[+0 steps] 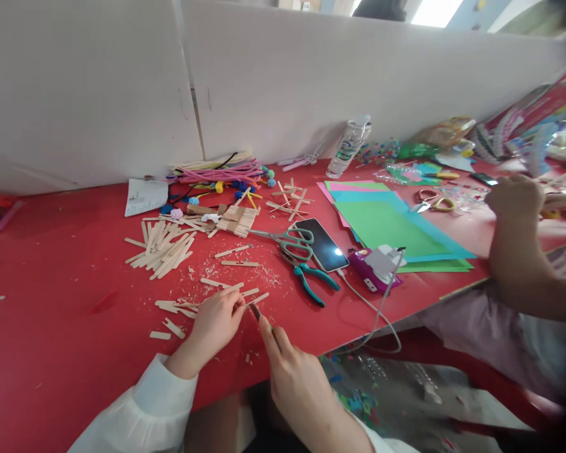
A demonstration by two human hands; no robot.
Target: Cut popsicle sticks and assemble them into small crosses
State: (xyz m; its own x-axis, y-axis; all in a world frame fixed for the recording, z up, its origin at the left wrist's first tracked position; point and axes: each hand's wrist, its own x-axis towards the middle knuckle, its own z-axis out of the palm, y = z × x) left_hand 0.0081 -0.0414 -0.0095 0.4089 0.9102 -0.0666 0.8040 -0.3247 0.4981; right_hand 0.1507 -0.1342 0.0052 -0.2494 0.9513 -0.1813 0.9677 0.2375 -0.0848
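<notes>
Whittling or notching in hand, judging by wood shavings [265, 274] strewn on the red table [75, 283]. Left hand [217, 322]: grip pinched on a wooden craft stick [260, 298], whose free end juts right, past the fingertips. Right hand [296, 372]: grip closed round a slim knife [255, 311], blade just beside the stick; contact unclear. Next stroke calls for a firm left pinch, edge clear of fingertips.
</notes>
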